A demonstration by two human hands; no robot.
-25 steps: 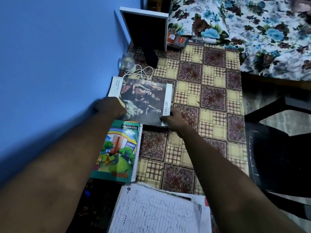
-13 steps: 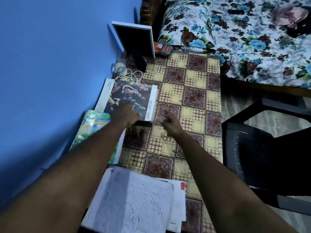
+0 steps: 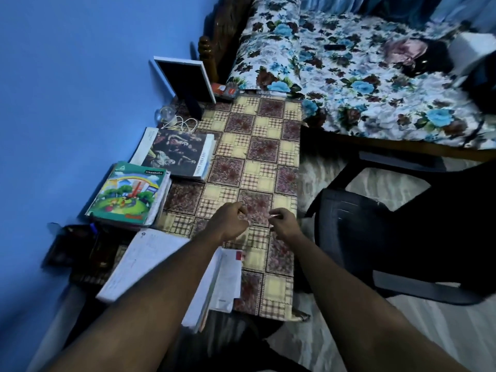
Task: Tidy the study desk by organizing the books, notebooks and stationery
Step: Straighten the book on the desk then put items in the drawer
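An art book (image 3: 177,153) with a dark painted cover lies flat by the blue wall. In front of it sits a green Classmate notebook (image 3: 126,194) on a small stack. An open written notebook (image 3: 142,267) and loose white papers (image 3: 225,283) lie at the near edge of the desk (image 3: 257,146), partly under my left forearm. My left hand (image 3: 230,220) and my right hand (image 3: 281,221) hover side by side over the checked cloth, fingers loosely curled, holding nothing.
A white-framed board (image 3: 185,81) leans against the wall at the far end, with a clear bulb-like object and white cable (image 3: 174,120) beside it. A dark organiser (image 3: 72,248) sits at left. A black plastic chair (image 3: 389,237) stands right; a floral bed (image 3: 362,76) behind.
Both hands let go of the art book and drew back toward me over the cloth. The camera view pulled back and shifted, showing more of the chair and bed.
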